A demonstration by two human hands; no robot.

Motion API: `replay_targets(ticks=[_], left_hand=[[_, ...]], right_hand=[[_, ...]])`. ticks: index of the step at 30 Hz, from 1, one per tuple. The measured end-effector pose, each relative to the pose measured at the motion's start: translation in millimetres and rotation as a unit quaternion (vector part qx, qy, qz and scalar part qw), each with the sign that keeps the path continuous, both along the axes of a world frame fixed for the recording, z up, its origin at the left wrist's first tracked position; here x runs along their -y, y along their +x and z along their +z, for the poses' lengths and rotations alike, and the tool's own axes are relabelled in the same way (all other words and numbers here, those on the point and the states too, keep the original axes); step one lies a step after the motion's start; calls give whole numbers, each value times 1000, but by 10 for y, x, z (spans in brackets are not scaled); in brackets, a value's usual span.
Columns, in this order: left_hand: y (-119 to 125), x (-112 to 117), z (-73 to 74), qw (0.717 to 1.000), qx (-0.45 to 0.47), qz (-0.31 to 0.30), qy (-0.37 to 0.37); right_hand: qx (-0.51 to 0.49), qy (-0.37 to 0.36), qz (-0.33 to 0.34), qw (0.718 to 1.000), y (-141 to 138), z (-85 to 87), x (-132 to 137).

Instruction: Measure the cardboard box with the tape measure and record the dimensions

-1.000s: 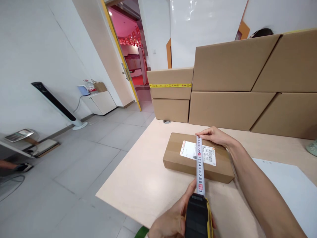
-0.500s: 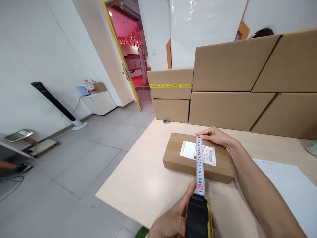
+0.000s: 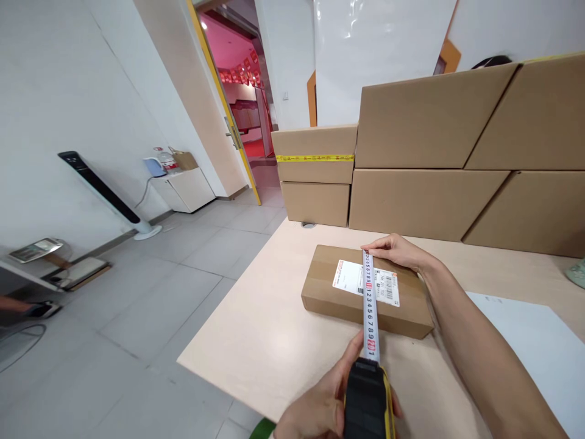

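A flat cardboard parcel (image 3: 329,286) with a white shipping label (image 3: 351,277) lies on the pale table (image 3: 256,341). A white measuring tape blade (image 3: 369,305) runs across the parcel from its far edge to its near one. My right hand (image 3: 397,250) pinches the blade's tip against the parcel's far edge. My left hand (image 3: 320,408) is wrapped round the black and yellow tape measure case (image 3: 365,399) just in front of the parcel, thumb beside the blade.
Large cardboard boxes (image 3: 425,158) are stacked along the table's far side, one with yellow tape. A white sheet (image 3: 539,347) lies at the right. To the left are tiled floor, a tower fan (image 3: 105,195), a white cabinet (image 3: 185,189) and an open doorway.
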State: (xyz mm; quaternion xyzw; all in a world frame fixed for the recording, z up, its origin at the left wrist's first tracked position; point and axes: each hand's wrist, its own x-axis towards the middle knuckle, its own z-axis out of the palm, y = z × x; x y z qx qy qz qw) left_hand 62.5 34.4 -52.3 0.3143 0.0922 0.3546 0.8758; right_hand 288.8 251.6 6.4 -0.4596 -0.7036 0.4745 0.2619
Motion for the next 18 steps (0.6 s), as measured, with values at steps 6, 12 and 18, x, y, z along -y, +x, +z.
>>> replay_targets(ticks=[6,12,18], left_hand=[[32,-18,73,1000,20,-15,-8],[-161,88,202,996,-6,34,87],[-713,202,415,975,-84,152,137]], right_hand=[[24,30,4,999,35,120,34],[70,105,-77,989,309,493,404],[121,105,-135,978,670,223,1189]])
